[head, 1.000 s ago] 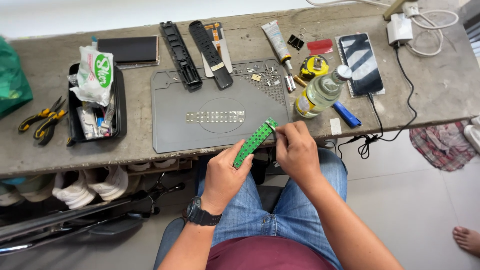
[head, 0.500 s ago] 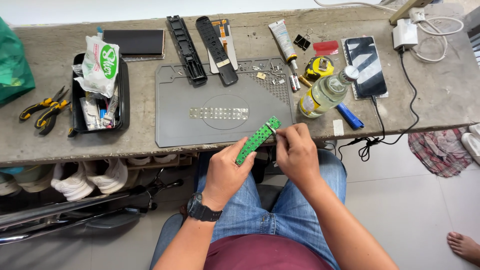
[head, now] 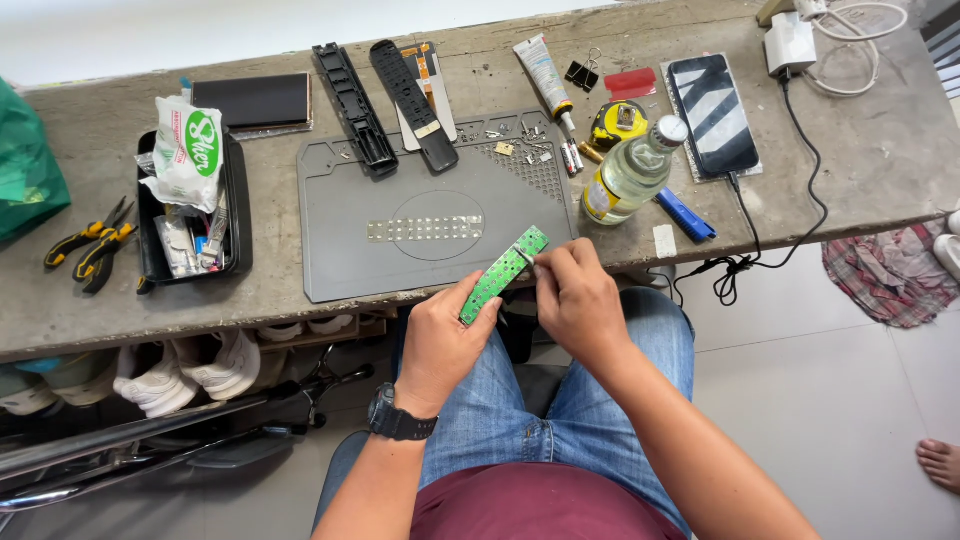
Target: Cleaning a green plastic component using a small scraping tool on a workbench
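Your left hand [head: 440, 340] is clamped around the lower end of the narrow green circuit board [head: 503, 275], which slants up toward one o'clock over your lap, just off the near edge of the surface [head: 880, 150]. Your right hand [head: 575, 300] has its fingertips pinched together on a small pale piece at the board's upper end; what that piece is cannot be made out. The board hangs over the gap between your knees and the surface, so if the left hand loosens, it would likely drop to the floor rather than onto the grey work mat [head: 340, 240]. Pulling hard with the right hand could also flex the thin board, since only one end is supported. At twelve o'clock from the board lies a strip of silvery contacts [head: 425, 229] on the mat, and loose screws [head: 530, 135] sit further up; a sudden jerk of the elbow could scatter them. At two o'clock the clear liquid bottle [head: 632, 172] stands near the mat's corner, close enough to be knocked over by a reaching right hand.
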